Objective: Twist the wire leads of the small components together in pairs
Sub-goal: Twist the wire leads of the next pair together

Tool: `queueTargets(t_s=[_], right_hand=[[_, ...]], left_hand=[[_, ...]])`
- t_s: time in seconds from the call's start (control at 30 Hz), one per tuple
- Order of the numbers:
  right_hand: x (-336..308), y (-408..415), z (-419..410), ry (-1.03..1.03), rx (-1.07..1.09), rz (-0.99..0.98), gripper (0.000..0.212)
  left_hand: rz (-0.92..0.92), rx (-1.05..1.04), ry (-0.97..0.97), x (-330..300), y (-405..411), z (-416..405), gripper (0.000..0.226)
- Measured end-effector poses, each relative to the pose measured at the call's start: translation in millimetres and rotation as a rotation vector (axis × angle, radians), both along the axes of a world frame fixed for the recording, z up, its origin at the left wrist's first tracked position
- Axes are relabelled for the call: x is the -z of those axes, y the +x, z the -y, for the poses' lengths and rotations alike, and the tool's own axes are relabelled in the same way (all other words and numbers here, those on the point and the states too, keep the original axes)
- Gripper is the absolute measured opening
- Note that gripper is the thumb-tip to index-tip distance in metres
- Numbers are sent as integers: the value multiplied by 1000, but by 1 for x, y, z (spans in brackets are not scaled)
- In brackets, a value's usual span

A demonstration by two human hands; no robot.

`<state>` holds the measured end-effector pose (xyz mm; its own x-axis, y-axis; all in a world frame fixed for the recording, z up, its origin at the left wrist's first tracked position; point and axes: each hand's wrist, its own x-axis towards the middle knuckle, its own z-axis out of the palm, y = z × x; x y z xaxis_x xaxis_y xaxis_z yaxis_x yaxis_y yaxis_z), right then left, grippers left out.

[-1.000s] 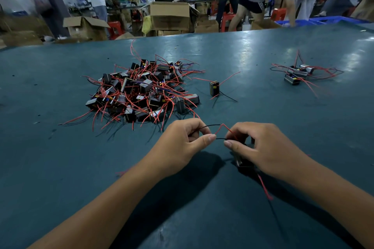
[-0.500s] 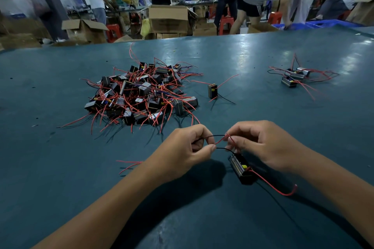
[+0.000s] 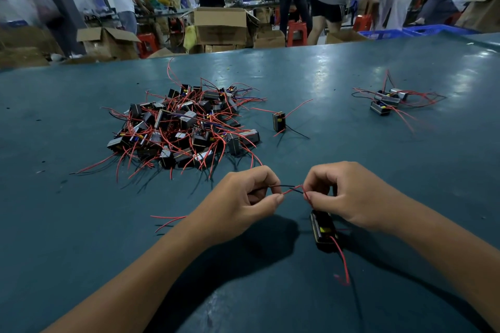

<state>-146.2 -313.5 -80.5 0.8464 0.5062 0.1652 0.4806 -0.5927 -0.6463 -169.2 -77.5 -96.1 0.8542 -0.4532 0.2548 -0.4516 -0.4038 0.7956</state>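
Head view: the left hand (image 3: 243, 197) pinched the black lead (image 3: 281, 186) and the right hand (image 3: 349, 194) the red lead (image 3: 293, 189), crossed between them; the component (image 3: 323, 230) hung just below the right hand. Even tension, it seemed, would keep the twist tight.

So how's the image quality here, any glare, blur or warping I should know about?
Head view: overhead light glares in pale patches on the far table; the people behind are motion-blurred; the wide lens bows the table's far edge; the left hand, right hand and crossed leads are sharp, casting dark shadows beneath.
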Motion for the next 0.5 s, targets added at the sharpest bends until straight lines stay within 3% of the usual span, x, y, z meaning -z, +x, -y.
queueTargets(t_s=[0.23,0.5], right_hand=[[-16,-5,4,-121,-53,157,9],[-8,-17,-13,302,84,-129,15]], left_hand=[[-66,151,82,-5,-9,4,12],[-59,176,148,-8,-15,11,13]])
